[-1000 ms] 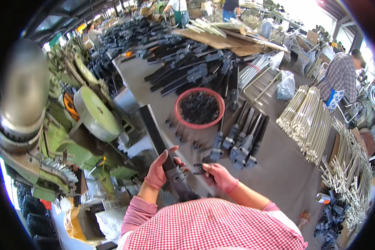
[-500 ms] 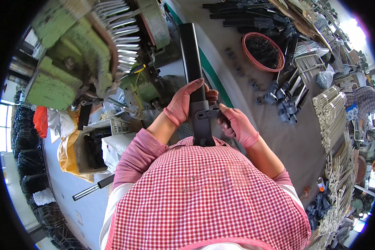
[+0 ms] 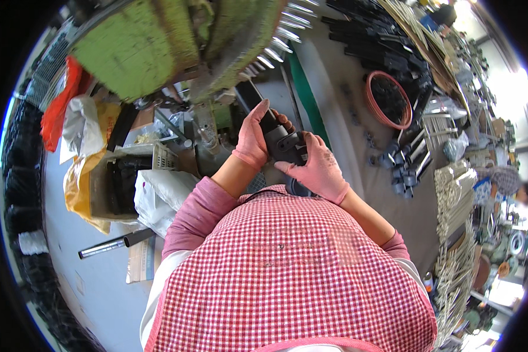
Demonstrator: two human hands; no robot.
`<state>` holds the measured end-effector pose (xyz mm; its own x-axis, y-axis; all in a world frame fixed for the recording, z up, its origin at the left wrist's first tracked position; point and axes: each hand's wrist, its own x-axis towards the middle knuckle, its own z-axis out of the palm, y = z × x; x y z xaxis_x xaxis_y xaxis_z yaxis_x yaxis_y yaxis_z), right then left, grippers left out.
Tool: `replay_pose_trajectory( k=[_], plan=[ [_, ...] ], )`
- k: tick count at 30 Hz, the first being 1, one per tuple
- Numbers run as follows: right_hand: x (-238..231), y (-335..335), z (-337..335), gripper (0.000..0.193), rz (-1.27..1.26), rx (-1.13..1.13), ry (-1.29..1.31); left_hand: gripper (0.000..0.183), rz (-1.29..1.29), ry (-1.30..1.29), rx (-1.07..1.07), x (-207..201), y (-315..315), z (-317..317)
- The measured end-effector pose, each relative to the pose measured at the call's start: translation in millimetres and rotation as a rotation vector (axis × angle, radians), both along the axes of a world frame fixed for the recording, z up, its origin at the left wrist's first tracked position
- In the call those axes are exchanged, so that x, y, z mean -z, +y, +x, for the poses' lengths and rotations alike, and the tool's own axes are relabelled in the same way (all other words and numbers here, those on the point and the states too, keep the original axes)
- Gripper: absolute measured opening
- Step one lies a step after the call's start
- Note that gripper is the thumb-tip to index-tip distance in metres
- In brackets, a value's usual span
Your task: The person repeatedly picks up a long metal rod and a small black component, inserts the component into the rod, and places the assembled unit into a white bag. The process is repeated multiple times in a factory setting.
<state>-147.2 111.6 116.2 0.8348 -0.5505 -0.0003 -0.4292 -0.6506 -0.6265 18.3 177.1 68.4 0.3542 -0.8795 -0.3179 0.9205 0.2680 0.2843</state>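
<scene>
Both my hands wear pink gloves and hold one long flat black metal bar (image 3: 274, 130) in front of my chest. My left hand (image 3: 253, 136) wraps the bar from its left side. My right hand (image 3: 318, 168) grips a black fitting on the bar's near end. The bar's far end points up toward a green press machine (image 3: 158, 41). The part of the bar under my palms is hidden.
A grey worktable (image 3: 340, 126) runs to the right with a red round basket (image 3: 387, 100) of small black parts, piles of black bars and bundles of pale rods (image 3: 452, 199). To the left, a box of black parts (image 3: 118, 183), white and yellow bags, and a steel tube (image 3: 108, 244) on the floor.
My head has turned further left and down, so the green machine fills the top of the view. The bar has dropped closer to my chest, both hands still on it.
</scene>
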Motion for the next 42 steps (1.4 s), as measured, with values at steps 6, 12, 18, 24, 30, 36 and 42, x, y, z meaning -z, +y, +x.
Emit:
replay_pose_trajectory(
  k=[6, 12, 18, 24, 30, 36, 42],
  plan=[
    [3, -2, 55, 0.072, -0.033, -0.239, 0.092, 0.042, 0.187, 0.085, -0.227, 5, 22, 16],
    [0, -1, 121, 0.042, 0.621, -0.322, 0.058, 0.030, 0.544, -0.607, -0.685, 22, 90, 13],
    [2, 6, 189, 0.048, 1.051, -0.385, 0.036, 0.033, 0.361, -0.812, -0.887, 32, 109, 30],
    [-9, 18, 197, 0.046, 0.981, -0.390, 0.132, 0.031, 0.391, -0.790, -0.698, 21, 132, 54],
    [-24, 27, 199, 0.046, 0.704, -0.432, 0.144, 0.047, 0.387, -0.517, -0.426, -1, 144, 96],
    [-6, 41, 198, 0.049, -0.030, -0.552, 0.048, 0.053, 0.497, -0.665, -0.117, 8, 142, 153],
    [16, 56, 197, 0.066, -0.318, -0.463, 0.183, 0.034, 0.610, -0.537, -0.301, 41, 161, 161]
  ],
)
